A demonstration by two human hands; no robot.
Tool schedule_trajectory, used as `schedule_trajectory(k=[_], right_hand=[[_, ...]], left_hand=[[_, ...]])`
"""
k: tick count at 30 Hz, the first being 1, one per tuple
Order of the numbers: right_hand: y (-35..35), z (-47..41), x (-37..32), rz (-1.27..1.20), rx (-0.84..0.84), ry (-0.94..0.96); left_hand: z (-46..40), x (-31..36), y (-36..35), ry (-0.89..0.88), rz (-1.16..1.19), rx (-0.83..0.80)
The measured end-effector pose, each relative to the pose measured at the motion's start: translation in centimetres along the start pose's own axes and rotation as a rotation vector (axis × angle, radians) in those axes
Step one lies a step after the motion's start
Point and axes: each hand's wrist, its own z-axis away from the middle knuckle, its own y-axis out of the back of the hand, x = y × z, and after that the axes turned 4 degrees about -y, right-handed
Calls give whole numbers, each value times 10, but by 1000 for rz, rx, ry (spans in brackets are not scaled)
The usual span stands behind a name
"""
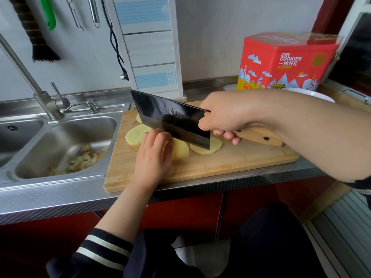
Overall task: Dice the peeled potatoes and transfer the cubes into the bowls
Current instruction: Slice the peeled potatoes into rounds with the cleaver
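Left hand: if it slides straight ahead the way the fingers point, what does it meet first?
Probably the cleaver. The left hand lies flat on the potato slices, and its fingertips point up the cutting board right at the blade's flat side. They look almost touching; depth is unclear from this one view.

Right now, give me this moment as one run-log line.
stage: slicing | right hand: grips cleaver, blade over slices | left hand: steadies potato slices on cutting board | cubes: none visible | bowl: behind board
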Motion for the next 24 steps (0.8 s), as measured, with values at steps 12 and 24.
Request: schedule_trajectory(k=[12, 24], right_hand=[[-3, -1, 0, 3, 0, -6], [-9, -2, -1, 46, -29, -20]], left_hand=[[-1, -1, -1, 11, -1, -7], [1, -1, -1, 13, -4, -1]])
